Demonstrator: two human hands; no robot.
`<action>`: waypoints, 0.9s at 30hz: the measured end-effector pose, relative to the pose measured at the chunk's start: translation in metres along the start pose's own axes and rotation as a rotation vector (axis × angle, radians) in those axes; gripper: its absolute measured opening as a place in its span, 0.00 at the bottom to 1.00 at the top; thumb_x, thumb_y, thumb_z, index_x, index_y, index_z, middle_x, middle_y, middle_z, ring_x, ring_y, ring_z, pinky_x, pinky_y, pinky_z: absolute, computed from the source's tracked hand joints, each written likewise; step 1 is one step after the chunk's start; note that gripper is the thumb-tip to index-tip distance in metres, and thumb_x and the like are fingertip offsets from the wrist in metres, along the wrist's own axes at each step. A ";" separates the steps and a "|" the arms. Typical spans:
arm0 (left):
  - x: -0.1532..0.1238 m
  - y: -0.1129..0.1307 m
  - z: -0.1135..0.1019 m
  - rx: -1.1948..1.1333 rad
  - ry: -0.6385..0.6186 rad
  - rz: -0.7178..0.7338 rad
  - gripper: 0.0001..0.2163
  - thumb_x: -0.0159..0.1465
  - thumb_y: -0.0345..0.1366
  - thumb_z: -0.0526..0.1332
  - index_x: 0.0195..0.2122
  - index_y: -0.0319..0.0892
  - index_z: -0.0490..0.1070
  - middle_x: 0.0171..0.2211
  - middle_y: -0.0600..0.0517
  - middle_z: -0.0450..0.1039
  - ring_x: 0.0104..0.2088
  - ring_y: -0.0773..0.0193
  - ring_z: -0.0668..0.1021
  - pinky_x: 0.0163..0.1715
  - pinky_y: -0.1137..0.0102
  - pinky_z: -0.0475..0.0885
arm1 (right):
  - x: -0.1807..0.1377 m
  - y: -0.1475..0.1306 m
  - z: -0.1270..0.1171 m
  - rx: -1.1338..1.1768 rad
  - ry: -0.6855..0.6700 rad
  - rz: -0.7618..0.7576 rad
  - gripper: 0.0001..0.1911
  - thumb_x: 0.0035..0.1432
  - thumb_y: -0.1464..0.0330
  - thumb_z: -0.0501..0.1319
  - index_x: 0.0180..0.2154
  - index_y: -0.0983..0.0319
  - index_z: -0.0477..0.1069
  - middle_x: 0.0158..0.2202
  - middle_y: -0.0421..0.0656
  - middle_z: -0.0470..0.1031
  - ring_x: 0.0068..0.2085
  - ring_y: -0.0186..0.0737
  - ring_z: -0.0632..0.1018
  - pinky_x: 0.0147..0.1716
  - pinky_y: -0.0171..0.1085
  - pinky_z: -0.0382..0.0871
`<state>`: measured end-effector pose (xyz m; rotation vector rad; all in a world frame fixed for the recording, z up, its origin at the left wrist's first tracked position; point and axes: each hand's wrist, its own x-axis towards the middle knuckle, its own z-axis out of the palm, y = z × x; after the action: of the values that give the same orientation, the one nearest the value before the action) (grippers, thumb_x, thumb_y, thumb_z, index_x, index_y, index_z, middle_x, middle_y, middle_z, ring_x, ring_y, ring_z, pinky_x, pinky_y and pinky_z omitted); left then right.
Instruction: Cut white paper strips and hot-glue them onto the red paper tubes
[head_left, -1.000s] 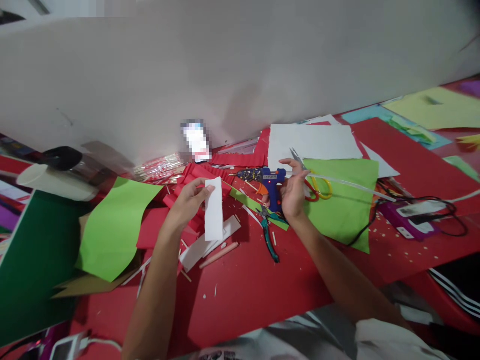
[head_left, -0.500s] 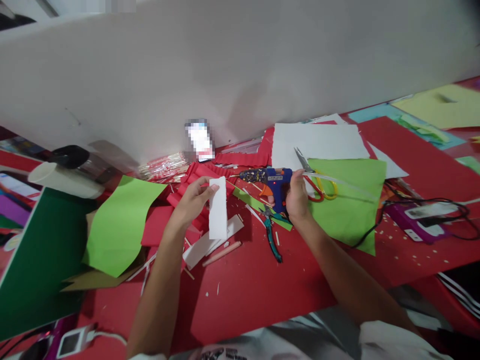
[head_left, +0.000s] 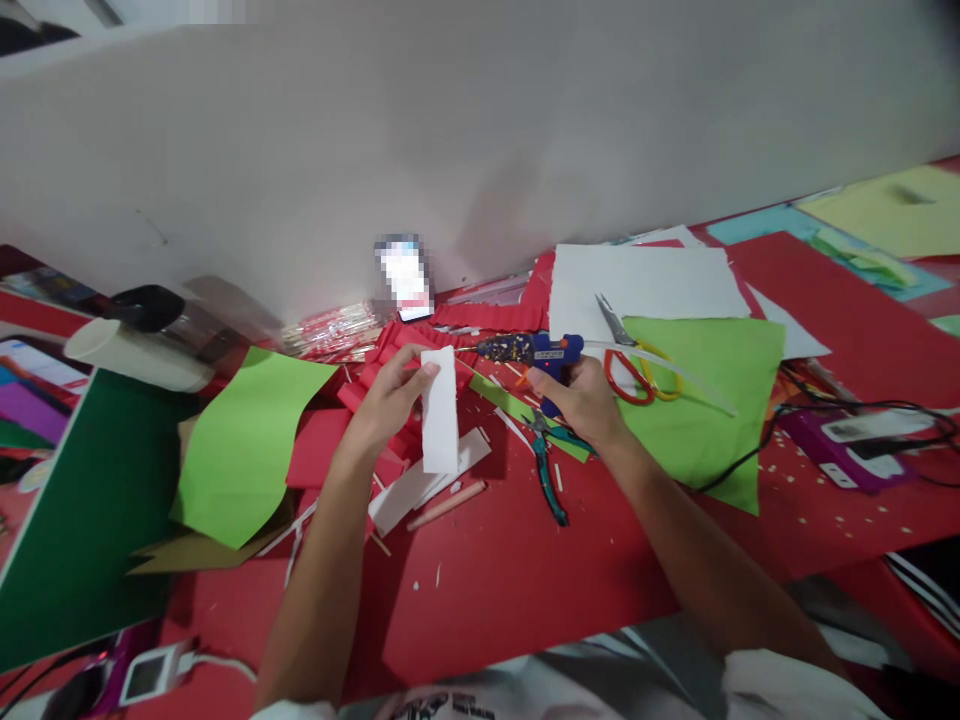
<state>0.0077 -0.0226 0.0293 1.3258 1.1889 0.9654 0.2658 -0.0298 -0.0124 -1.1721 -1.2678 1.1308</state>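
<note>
My left hand [head_left: 391, 395] is closed on a white paper strip [head_left: 441, 415], its thumb on the strip's upper part. The strip hangs upright above the table. My right hand [head_left: 589, 402] grips a blue glue gun [head_left: 553, 358] by its handle. The gun's nozzle points left, close to the top of the strip; I cannot tell whether they touch. A clear glue stick [head_left: 697, 383] sticks out of the gun's back. Teal-handled pliers [head_left: 547, 470] lie below the gun, and scissors with red and yellow handles [head_left: 631, 370] lie to its right.
Red crepe paper [head_left: 390, 350] and white strips [head_left: 409, 500] lie behind and under my left hand. Green sheets [head_left: 244, 450] are on the left, more green paper [head_left: 720, 400] on the right. A phone [head_left: 405, 280] leans on the wall. A purple power strip [head_left: 847, 450] stands at right with cables.
My right hand has shifted its grip on the glue gun, with the thumb now over the handle's near side. The left hand still holds the strip, and the view has moved slightly.
</note>
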 end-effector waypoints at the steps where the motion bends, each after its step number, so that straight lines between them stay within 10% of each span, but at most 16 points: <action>1: 0.000 0.000 0.000 -0.004 -0.008 0.001 0.16 0.65 0.50 0.68 0.43 0.44 0.70 0.22 0.58 0.69 0.20 0.69 0.70 0.19 0.74 0.62 | -0.001 0.000 0.000 -0.002 -0.027 -0.007 0.26 0.54 0.46 0.71 0.25 0.60 0.70 0.22 0.37 0.69 0.23 0.32 0.68 0.21 0.33 0.63; 27: -0.002 0.002 0.007 -0.092 -0.093 -0.008 0.18 0.64 0.52 0.69 0.41 0.44 0.68 0.22 0.60 0.66 0.19 0.72 0.68 0.18 0.75 0.60 | -0.006 0.006 0.000 -0.034 -0.104 -0.016 0.31 0.63 0.39 0.60 0.27 0.60 0.69 0.16 0.35 0.64 0.16 0.29 0.64 0.15 0.32 0.58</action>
<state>0.0140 -0.0256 0.0302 1.2782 1.0662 0.9319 0.2656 -0.0353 -0.0193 -1.1383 -1.3780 1.1758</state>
